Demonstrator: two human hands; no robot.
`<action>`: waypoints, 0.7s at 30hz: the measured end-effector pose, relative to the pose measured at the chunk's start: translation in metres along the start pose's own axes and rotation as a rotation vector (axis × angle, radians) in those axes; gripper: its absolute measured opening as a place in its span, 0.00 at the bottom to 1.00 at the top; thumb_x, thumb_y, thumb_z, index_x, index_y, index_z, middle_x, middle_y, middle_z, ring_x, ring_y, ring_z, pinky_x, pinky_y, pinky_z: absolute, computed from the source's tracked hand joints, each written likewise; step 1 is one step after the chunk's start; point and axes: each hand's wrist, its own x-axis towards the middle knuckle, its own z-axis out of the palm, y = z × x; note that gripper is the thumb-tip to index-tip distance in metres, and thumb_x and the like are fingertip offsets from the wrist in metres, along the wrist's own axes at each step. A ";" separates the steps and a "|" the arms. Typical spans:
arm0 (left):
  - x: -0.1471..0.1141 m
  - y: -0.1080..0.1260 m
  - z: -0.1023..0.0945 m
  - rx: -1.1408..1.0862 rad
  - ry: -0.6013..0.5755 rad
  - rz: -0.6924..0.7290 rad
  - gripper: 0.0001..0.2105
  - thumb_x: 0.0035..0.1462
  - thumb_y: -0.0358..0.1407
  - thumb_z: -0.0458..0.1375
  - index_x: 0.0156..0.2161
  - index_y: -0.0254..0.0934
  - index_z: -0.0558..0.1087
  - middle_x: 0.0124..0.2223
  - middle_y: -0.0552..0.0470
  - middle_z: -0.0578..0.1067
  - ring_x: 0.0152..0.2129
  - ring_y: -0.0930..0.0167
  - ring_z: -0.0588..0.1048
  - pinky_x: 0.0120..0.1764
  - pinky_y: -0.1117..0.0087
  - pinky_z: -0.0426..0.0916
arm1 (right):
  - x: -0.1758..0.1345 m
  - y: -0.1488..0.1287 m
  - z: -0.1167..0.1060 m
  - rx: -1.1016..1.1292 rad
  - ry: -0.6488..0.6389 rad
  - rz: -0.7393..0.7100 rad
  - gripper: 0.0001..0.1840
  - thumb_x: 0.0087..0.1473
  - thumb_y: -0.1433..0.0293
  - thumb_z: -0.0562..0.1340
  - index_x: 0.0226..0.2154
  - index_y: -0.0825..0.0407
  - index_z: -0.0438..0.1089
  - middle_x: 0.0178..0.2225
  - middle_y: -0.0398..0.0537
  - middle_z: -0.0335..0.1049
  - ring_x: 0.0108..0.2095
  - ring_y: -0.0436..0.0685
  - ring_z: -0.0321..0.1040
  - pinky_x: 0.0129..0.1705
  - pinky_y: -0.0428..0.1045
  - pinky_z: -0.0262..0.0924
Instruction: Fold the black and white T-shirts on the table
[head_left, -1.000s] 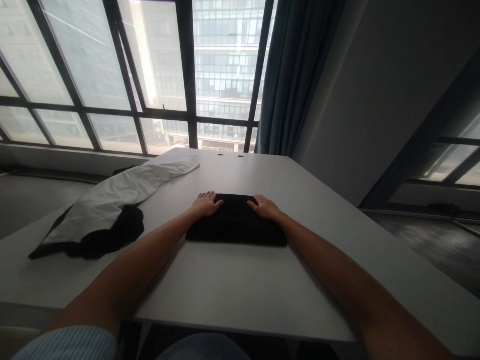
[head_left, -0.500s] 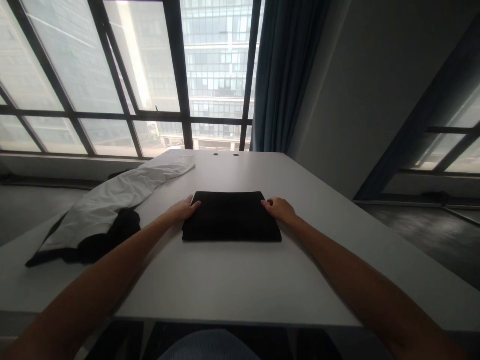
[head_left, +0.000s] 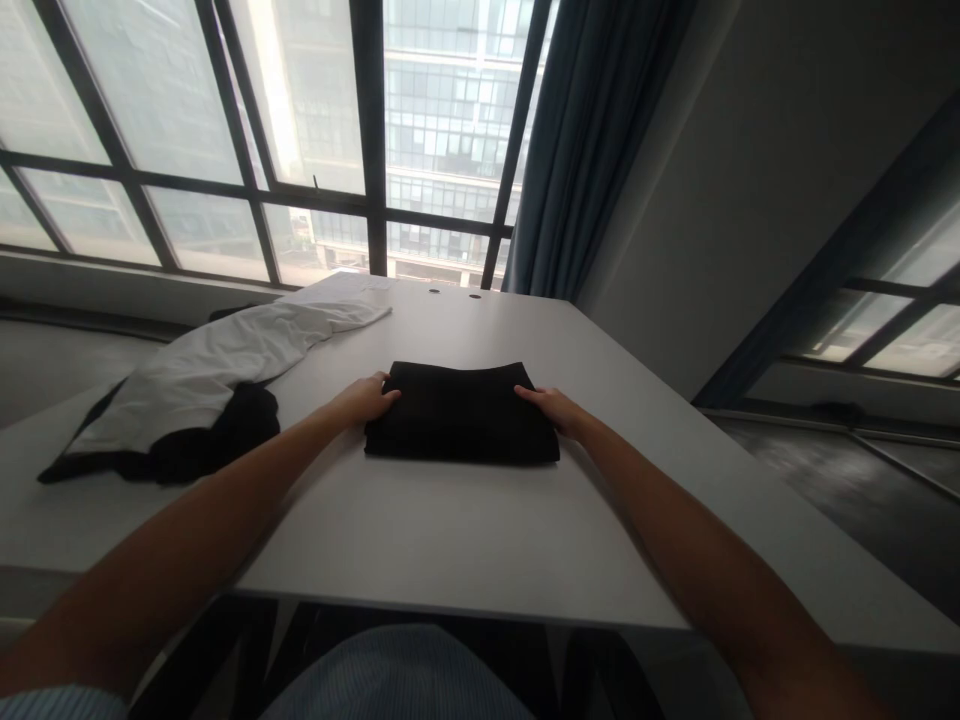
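Note:
A folded black garment [head_left: 459,415] lies on the white table in front of me, its layers showing at the left edge. My left hand [head_left: 369,400] is closed on its left side, thumb on top and the other fingers mostly hidden behind and under the edge. On the opposite side my right hand [head_left: 553,408] grips it the same way, thumb over the top. The far edge dips in the middle, with the two far corners raised. The near edge lies close to the tabletop; whether it touches I cannot tell.
To the left, a loose white and black garment [head_left: 202,375] stretches along the white table [head_left: 465,540]. Two dark round holes are at the table's far end. Beyond stand large windows [head_left: 442,120] and a blue curtain [head_left: 581,150]; a grey wall is on the right.
The garment's far edge has gone from straight to sagging, its far corners lifted between my hands. My view has tilted slightly.

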 end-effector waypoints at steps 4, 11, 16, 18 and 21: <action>-0.001 0.000 0.004 0.020 0.033 0.036 0.29 0.66 0.46 0.53 0.67 0.34 0.63 0.59 0.37 0.76 0.56 0.56 0.75 0.55 0.62 0.68 | -0.001 0.000 0.008 0.087 0.027 0.024 0.15 0.64 0.62 0.64 0.44 0.58 0.75 0.40 0.59 0.82 0.41 0.61 0.80 0.48 0.53 0.75; -0.002 0.002 0.004 0.060 0.017 0.037 0.27 0.67 0.45 0.53 0.67 0.36 0.62 0.59 0.39 0.76 0.56 0.59 0.75 0.56 0.64 0.67 | 0.005 0.003 0.006 0.127 0.066 0.106 0.11 0.62 0.67 0.65 0.39 0.60 0.77 0.30 0.56 0.81 0.30 0.59 0.79 0.40 0.52 0.76; -0.021 0.019 -0.008 0.178 0.127 0.040 0.27 0.67 0.44 0.52 0.67 0.34 0.63 0.60 0.36 0.74 0.57 0.54 0.73 0.55 0.57 0.68 | 0.014 0.011 0.004 0.055 0.086 0.004 0.05 0.60 0.72 0.67 0.38 0.58 0.76 0.29 0.51 0.80 0.30 0.56 0.78 0.42 0.51 0.75; -0.032 0.032 -0.007 0.213 0.278 0.181 0.26 0.69 0.43 0.50 0.66 0.32 0.64 0.64 0.35 0.71 0.61 0.53 0.68 0.60 0.53 0.64 | 0.016 0.012 0.003 0.049 0.068 0.001 0.05 0.60 0.71 0.67 0.37 0.57 0.76 0.30 0.51 0.81 0.31 0.56 0.78 0.43 0.51 0.75; -0.046 0.050 0.008 0.156 0.266 0.475 0.28 0.72 0.47 0.43 0.68 0.34 0.63 0.71 0.42 0.62 0.68 0.59 0.59 0.67 0.56 0.53 | 0.017 0.013 0.001 0.056 0.041 0.015 0.06 0.61 0.70 0.67 0.38 0.57 0.76 0.31 0.52 0.81 0.32 0.57 0.78 0.42 0.52 0.75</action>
